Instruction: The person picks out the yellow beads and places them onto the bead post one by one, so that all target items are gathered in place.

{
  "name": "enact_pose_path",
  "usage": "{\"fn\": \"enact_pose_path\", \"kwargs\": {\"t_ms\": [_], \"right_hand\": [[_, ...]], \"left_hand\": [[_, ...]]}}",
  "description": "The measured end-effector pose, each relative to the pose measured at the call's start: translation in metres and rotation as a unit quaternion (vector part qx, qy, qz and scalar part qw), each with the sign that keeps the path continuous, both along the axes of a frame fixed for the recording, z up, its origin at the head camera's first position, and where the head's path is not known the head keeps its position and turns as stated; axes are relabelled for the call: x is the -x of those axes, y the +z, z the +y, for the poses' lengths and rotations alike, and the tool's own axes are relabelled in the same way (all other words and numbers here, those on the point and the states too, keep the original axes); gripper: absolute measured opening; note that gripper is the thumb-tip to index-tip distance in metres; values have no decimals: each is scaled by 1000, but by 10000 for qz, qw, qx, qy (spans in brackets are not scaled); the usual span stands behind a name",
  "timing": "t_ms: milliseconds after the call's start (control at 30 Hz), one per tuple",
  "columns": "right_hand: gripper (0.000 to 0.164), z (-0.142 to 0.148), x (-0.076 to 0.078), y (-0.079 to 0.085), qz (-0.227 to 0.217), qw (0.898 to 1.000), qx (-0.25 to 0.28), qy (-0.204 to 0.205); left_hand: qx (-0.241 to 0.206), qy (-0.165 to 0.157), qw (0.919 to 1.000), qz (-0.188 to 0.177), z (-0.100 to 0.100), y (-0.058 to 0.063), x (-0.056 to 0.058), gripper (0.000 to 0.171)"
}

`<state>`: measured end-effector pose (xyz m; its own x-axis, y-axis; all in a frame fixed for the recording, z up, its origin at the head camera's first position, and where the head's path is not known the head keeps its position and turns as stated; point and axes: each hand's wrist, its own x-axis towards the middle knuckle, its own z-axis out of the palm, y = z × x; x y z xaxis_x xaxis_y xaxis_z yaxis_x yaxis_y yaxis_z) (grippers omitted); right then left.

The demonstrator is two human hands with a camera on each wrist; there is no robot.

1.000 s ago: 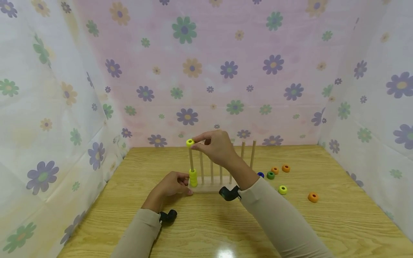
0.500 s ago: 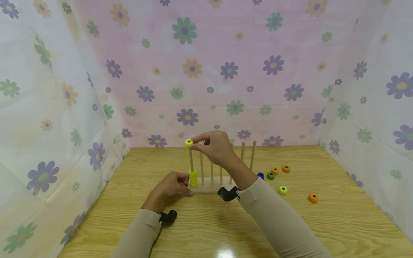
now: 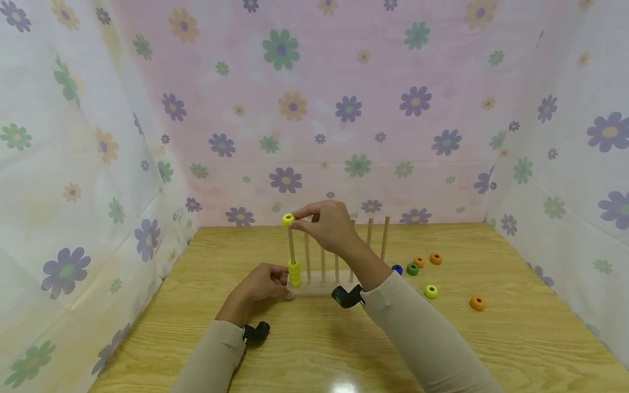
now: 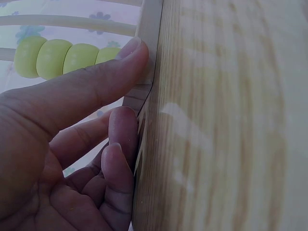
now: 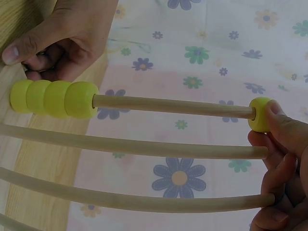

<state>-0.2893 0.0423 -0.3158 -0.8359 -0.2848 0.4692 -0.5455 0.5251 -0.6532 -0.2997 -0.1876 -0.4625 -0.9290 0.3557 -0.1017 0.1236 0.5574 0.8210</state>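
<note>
Pinching the bead (image 5: 258, 114) at the peg's (image 5: 173, 105) tip, my right hand (image 3: 330, 225) needed to guide it straight, my left hand (image 3: 262, 281) gripping the base (image 3: 321, 289) below.

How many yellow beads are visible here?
6: four stacked beads on the end peg, a fifth bead at that peg's top, pinched by the right hand, and a sixth bead on the table. More may hide behind the right forearm.

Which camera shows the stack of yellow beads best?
Right wrist: all four stacked yellow beads appear large and unobstructed. The head view shows them small; in the left wrist view, the left thumb partly covers the lowest.
</note>
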Motion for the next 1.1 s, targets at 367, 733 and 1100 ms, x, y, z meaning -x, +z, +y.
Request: {"fn": "enact_pose_path", "kwargs": {"t_ms": [367, 733, 1100], "right_hand": [[19, 0, 0, 1, -38, 10000, -89, -12], [18, 0, 0, 0, -10, 9998, -161, -98], [17, 0, -1, -1, -18, 9998, -164, -80]], "left_hand": [[4, -64, 10000, 45, -1, -2, 2, 55], [5, -49, 10000, 24, -1, -3, 2, 59], [12, -89, 10000, 39, -1, -3, 3, 56]]}}
